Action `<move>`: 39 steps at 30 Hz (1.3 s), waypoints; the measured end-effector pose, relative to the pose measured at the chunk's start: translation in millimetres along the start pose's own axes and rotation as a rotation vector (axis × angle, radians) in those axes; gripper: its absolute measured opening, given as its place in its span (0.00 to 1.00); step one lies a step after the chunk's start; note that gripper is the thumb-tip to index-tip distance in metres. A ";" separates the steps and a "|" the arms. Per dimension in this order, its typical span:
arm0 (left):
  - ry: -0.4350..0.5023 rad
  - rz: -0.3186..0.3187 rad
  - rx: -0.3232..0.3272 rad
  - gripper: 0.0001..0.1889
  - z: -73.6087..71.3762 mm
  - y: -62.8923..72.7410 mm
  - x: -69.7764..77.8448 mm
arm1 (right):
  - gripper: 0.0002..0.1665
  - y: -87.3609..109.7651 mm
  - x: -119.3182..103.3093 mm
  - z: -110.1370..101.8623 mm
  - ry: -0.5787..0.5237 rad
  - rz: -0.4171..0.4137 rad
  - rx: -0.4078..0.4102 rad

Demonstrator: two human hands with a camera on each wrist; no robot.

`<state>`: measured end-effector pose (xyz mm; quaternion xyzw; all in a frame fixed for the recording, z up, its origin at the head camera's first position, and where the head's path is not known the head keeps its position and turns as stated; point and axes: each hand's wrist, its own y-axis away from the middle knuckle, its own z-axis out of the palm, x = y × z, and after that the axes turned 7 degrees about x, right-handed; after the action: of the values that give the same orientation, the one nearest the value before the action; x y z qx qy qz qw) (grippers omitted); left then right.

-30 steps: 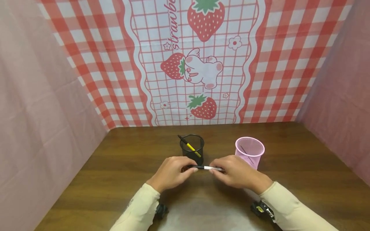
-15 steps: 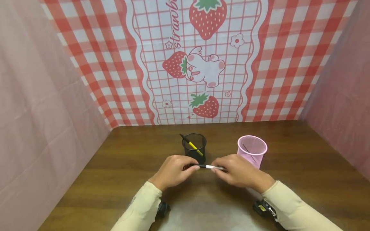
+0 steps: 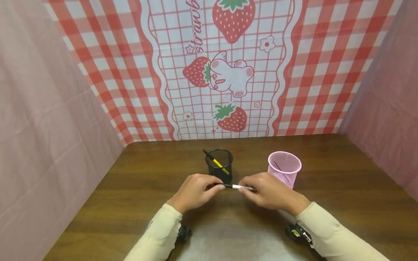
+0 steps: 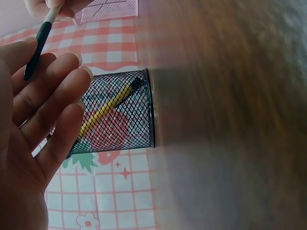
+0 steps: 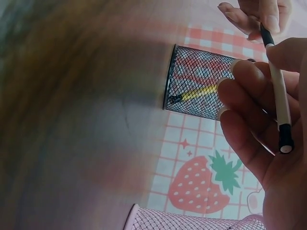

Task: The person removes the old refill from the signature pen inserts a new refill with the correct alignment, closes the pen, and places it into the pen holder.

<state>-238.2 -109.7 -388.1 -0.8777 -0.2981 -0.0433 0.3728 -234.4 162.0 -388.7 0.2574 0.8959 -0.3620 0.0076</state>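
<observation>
A slim pen (image 3: 236,186), black at one end and white at the other, is held level between both hands in the head view. My left hand (image 3: 196,191) pinches the black end between thumb and forefinger, its other fingers loosely bent. The white barrel is pinched by my right hand (image 3: 269,191); a black cap-like end with a pale tip shows in the right wrist view. Just behind the pen stands a black mesh cup (image 4: 152,110) with a yellow-and-black pen (image 3: 221,166) leaning in it. A pink mesh cup (image 3: 294,178) is behind my right hand, partly hidden.
The brown wooden table (image 3: 156,163) runs back to a red-and-white checked strawberry cloth (image 3: 326,72). Pink cloth walls (image 3: 49,127) close both sides. A thin dark line (image 3: 281,171) shows in the pink cup; its kind is unclear. Dark devices (image 3: 184,233) sit under both wrists.
The head view has shifted slightly. Both hands keep their grip on the pen, and the cups stay where they were.
</observation>
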 end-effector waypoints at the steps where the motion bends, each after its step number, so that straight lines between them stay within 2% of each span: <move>1: -0.010 0.005 0.001 0.10 0.1 0.6 -0.5 | 0.03 0.1 -0.4 0.4 0.002 -0.002 0.000; 7: -0.043 0.034 0.007 0.11 -0.5 0.2 -0.9 | 0.03 -1.0 -1.8 0.6 0.018 -0.018 0.021; 15: -0.060 0.025 -0.007 0.11 -2.0 -0.6 -1.1 | 0.01 -2.3 -2.8 -0.7 0.020 -0.011 0.016; 27: -0.042 0.009 -0.036 0.15 -0.6 0.6 -2.8 | 0.03 -2.1 -2.1 0.0 0.015 -0.021 0.016; 39: 0.000 0.013 -0.004 0.13 -1.3 -0.3 -1.7 | 0.03 -3.2 -3.4 0.7 -0.031 -0.006 0.022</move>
<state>-239.6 -111.2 -387.6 -0.8804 -0.2923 -0.0413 0.3710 -233.1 158.0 -386.5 0.2488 0.8925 -0.3758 0.0176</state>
